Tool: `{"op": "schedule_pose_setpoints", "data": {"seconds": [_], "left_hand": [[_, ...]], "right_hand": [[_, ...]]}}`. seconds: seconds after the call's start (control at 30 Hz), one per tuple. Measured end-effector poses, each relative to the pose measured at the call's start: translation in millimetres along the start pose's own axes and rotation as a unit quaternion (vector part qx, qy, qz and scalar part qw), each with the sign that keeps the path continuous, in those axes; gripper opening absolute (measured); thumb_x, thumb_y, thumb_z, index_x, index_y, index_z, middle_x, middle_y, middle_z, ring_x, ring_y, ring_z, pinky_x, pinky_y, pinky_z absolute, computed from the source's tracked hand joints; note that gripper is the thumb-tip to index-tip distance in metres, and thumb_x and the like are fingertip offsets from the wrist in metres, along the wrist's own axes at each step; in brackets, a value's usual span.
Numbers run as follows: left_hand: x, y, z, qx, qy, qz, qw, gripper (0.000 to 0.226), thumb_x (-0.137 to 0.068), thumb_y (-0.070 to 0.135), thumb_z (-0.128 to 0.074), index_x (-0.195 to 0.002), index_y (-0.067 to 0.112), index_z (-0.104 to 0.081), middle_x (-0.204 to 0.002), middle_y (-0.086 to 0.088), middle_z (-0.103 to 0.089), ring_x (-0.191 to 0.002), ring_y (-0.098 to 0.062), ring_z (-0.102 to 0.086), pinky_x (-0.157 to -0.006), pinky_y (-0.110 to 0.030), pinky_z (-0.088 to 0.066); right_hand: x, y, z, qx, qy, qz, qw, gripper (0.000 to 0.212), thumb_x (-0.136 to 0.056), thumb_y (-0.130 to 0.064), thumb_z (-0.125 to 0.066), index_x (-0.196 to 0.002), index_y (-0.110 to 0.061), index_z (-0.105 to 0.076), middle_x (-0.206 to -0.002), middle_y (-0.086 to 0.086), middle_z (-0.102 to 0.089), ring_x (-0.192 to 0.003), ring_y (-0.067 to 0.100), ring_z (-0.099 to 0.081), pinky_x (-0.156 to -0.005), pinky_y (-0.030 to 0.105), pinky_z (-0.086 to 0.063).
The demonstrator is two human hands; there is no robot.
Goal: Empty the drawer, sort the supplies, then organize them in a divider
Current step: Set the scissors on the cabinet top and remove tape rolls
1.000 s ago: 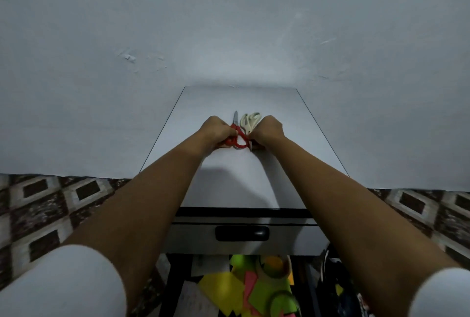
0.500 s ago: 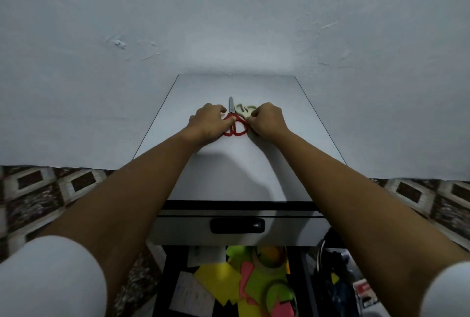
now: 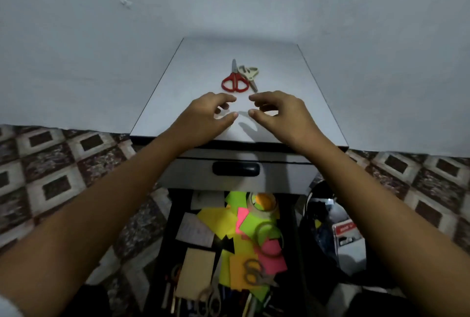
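Note:
Red-handled scissors (image 3: 234, 80) lie on the white tabletop (image 3: 193, 82), blades pointing away. Cream-handled scissors (image 3: 248, 73) lie right beside them, touching, blades toward me. My left hand (image 3: 207, 116) and my right hand (image 3: 278, 113) hover just in front of the scissors, fingers loosely curled, holding nothing. Below the table an open dark drawer (image 3: 166, 235) holds neon sticky notes (image 3: 216, 220), a tape roll (image 3: 263, 206), a tan notepad (image 3: 195, 273), more scissors (image 3: 254, 272) and pens.
A closed upper drawer with a black handle (image 3: 236, 168) sits under the tabletop. A dark bag with a white-and-red item (image 3: 348, 235) stands right of the open drawer. Patterned floor tiles (image 3: 50, 171) flank the table; a white wall rises behind.
Both hands have let go of the two pairs of scissors and drawn back toward me. The scissors stay on the tabletop. The camera has tilted down, showing more of the open drawer.

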State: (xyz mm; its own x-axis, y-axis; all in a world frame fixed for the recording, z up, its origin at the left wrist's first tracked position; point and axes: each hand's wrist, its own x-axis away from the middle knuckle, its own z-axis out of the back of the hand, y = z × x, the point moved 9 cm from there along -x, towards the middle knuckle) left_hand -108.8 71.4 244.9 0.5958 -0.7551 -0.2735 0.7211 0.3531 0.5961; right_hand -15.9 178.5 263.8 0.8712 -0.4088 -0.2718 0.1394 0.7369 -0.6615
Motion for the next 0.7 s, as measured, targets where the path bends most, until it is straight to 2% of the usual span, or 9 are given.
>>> {"op": "schedule_pose_setpoints", "data": {"seconds": [0.07,0.13,0.23,0.33,0.43,0.47,0.7], "left_hand": [[28.0,2.1,-6.1,0.009,0.015,-0.011,1.0,0.038,-0.092,0.029,-0.057,-0.128,0.02,-0.054,-0.114,0.0,-0.057,-0.101,-0.008,-0.053,-0.076,-0.008,-0.037],[56.1,1.2,-13.4,0.023,0.032,-0.021,0.999,0.037,-0.091,0.026,-0.06,-0.127,0.017,-0.056,-0.113,-0.003,-0.058,-0.1,-0.007,-0.053,-0.08,-0.001,-0.034],[94.6,-4.4,-32.5,0.025,0.031,-0.022,0.999,0.04,-0.088,0.027,-0.059,-0.124,0.01,-0.057,-0.111,-0.009,-0.06,-0.098,-0.008,-0.051,-0.078,0.001,-0.03],[128.4,-19.9,-63.9,0.034,-0.008,0.012,0.999,0.046,-0.084,0.031,-0.056,-0.124,0.007,-0.058,-0.11,-0.011,-0.06,-0.098,-0.013,-0.053,-0.078,-0.009,-0.032],[153.7,-44.4,-100.1,0.05,-0.057,0.07,0.995,0.039,-0.09,0.023,-0.06,-0.127,0.009,-0.056,-0.112,-0.011,-0.059,-0.104,-0.022,-0.057,-0.082,-0.019,-0.037],[160.6,-52.5,-111.7,0.056,-0.072,0.09,0.992,0.038,-0.091,0.022,-0.06,-0.127,0.01,-0.056,-0.111,-0.009,-0.059,-0.104,-0.023,-0.057,-0.083,-0.022,-0.039],[208.5,-104.3,-200.0,0.059,-0.196,0.193,0.96,0.039,-0.094,0.024,-0.055,-0.13,0.01,-0.052,-0.116,-0.013,-0.059,-0.104,-0.026,-0.056,-0.086,-0.033,-0.046]], "right_hand": [[27.8,-1.4,-3.7,-0.016,0.001,0.006,1.0,0.034,-0.088,-0.025,-0.063,-0.121,-0.018,-0.062,-0.116,0.002,-0.062,-0.104,0.009,-0.059,-0.091,0.02,-0.046],[55.5,3.1,-11.8,-0.026,0.007,0.006,1.0,0.033,-0.087,-0.022,-0.065,-0.119,-0.016,-0.063,-0.114,0.004,-0.064,-0.103,0.01,-0.06,-0.092,0.022,-0.047],[91.6,21.4,-36.3,-0.039,-0.009,-0.022,0.999,0.033,-0.086,-0.018,-0.066,-0.118,-0.012,-0.064,-0.111,0.009,-0.064,-0.103,0.016,-0.06,-0.088,0.023,-0.047],[125.5,47.2,-73.6,-0.038,-0.044,-0.058,0.997,0.032,-0.086,-0.017,-0.066,-0.117,-0.012,-0.065,-0.109,0.009,-0.065,-0.1,0.02,-0.061,-0.084,0.019,-0.043],[154.2,73.2,-105.5,-0.027,-0.065,-0.084,0.994,0.031,-0.086,-0.018,-0.066,-0.116,-0.011,-0.066,-0.106,0.012,-0.065,-0.095,0.024,-0.063,-0.088,0.033,-0.047],[162.7,83.5,-116.0,-0.023,-0.076,-0.102,0.992,0.032,-0.086,-0.018,-0.066,-0.117,-0.01,-0.065,-0.107,0.012,-0.065,-0.096,0.024,-0.063,-0.087,0.034,-0.047],[214.5,159.7,-188.1,0.009,-0.194,-0.211,0.958,0.037,-0.088,-0.018,-0.062,-0.124,-0.008,-0.059,-0.12,0.015,-0.059,-0.105,0.026,-0.059,-0.082,0.027,-0.042]]}}
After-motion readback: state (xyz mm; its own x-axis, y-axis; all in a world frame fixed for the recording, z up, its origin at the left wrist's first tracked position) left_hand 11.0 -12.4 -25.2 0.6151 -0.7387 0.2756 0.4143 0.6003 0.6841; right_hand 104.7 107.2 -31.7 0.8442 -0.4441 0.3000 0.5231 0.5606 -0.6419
